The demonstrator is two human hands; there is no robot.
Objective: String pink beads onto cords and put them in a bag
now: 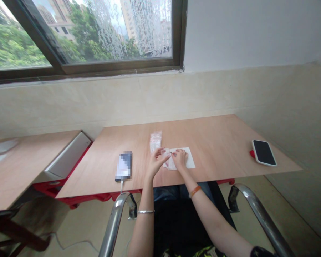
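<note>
My left hand [157,161] is curled with thumb and fingers around a small clear plastic bag [166,152]. Close beside it, the fingers of my right hand [179,159] are pinched on a tiny thin piece [172,153], dark at the tip with some red; its kind is too small to make out. Under both hands lies a white sheet of paper [190,160], with clear plastic and pinkish marks showing at its left part. Just beyond my left hand rests a stack of clear zip bags [156,138] with pinkish edges.
A phone [123,166] with a white cable lies left on the wooden table [203,135]. Another phone or tablet [264,152] sits at the right on something red. Metal armrests [115,221] flank me. A second table [29,157] stands left; wall and window are ahead.
</note>
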